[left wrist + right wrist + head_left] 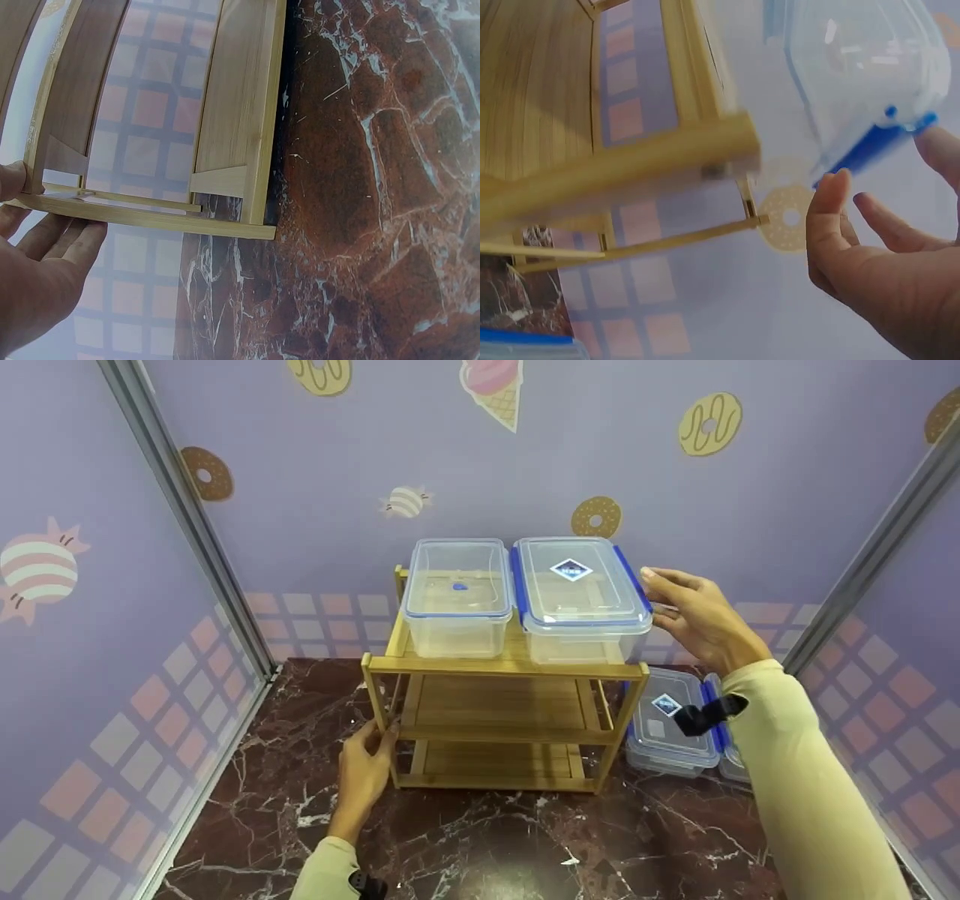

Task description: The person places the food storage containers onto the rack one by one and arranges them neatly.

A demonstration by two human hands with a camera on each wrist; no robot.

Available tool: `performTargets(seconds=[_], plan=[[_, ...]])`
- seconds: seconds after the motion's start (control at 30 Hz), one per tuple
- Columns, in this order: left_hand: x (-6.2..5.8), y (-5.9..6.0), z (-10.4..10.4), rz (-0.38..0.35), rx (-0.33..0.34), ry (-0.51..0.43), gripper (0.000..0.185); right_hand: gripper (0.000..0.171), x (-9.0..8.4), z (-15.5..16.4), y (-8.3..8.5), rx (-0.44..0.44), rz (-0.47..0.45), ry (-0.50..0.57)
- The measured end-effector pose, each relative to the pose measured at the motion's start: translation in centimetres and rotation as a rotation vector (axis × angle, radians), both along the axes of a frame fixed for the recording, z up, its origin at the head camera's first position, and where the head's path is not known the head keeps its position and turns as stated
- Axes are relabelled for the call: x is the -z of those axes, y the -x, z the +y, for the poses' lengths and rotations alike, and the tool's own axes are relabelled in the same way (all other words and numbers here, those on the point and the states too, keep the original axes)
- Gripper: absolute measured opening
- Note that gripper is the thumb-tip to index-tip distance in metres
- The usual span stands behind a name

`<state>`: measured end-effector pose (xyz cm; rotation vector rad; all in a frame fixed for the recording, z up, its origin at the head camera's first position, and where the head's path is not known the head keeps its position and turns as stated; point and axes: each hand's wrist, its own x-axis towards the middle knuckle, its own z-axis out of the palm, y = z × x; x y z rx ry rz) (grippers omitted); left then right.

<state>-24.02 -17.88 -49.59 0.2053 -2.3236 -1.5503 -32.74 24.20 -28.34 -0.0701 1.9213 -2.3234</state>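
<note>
A bamboo shelf rack (506, 664) with several tiers stands on the floor. My left hand (364, 769) grips its front left post; in the left wrist view, the thumb and fingers (64, 240) lie on either side of that post. Two clear lidded food containers sit side by side on the top tier. The left container (459, 630) shows a small blue spot on its lid. The right container (581, 600) has blue side latches and a diamond-shaped label. Beside its right latch (874, 146) is my right hand (697, 615), thumb and fingertips at the latch, loosely bent.
On the floor right of the rack lies another lidded container (671, 735), with a further one partly hidden by my right forearm. Purple patterned wall panels (330, 532) enclose the back and both sides. The floor (480, 847) is dark red marble.
</note>
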Motion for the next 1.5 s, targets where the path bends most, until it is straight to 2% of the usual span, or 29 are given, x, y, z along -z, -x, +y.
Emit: performTargets(seconds=[0.17, 0.3, 0.4, 0.6, 0.77, 0.87, 1.0, 1.27, 1.5], plan=[[0.0, 0.1, 0.1, 0.003, -0.021, 0.029, 0.034, 0.06, 0.7, 2.5, -1.1, 0.054, 0.027, 0.009], [0.0, 0.2, 0.1, 0.01, -0.03, 0.044, 0.033, 0.06, 1.9, 4.6, -2.2, 0.087, 0.037, -0.013], [0.1, 0.2, 0.1, 0.013, -0.027, 0.038, 0.032, 0.058, 3.1, 5.8, -3.0, 0.109, 0.041, -0.024], [0.1, 0.1, 0.0, 0.011, -0.03, 0.03, 0.031, 0.046, 6.7, 7.4, -4.5, 0.092, 0.072, -0.036], [0.0, 0.1, -0.1, 0.003, -0.017, 0.005, 0.034, 0.046, 10.3, 8.2, -5.1, 0.154, 0.076, -0.225], [0.0, 0.0, -0.1, -0.001, -0.007, -0.006, 0.035, 0.056, 12.4, 8.8, -5.3, 0.198, 0.064, -0.393], [0.1, 0.0, 0.0, 0.004, 0.015, -0.023, 0.035, 0.071, 14.9, 9.7, -5.4, 0.24, 0.036, -0.554], [0.3, 0.2, 0.1, 0.018, -0.005, -0.012, 0.031, 0.07, 18.5, 11.4, -5.2, 0.3, -0.008, -0.672], [0.1, 0.1, 0.0, 0.012, -0.016, 0.008, 0.03, 0.065, 20.1, 12.3, -4.7, 0.321, -0.015, -0.686]])
